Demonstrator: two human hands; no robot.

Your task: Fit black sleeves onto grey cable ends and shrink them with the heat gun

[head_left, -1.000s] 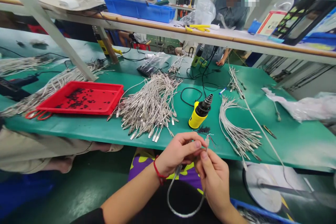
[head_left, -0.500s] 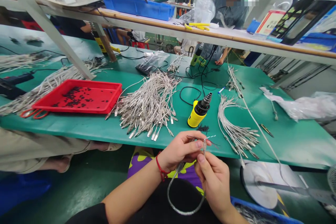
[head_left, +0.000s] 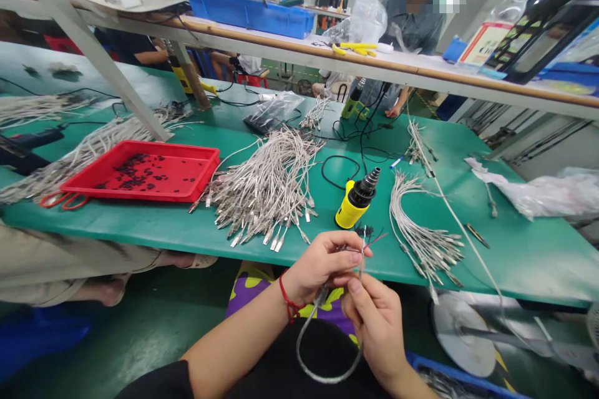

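cable (head_left: 298,349): white-grey | tray (head_left: 140,195): red | bench (head_left: 140,224): green | cloth (head_left: 248,299): purple, yellow blotches

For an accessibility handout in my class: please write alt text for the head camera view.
From head height, a left hand and right hand pinch the thin stripped wires at the end of a looped braided cable over a green workbench. On the bench lie a heap of white cables with metal plugs, a red tray of black bits and a yellow tool.
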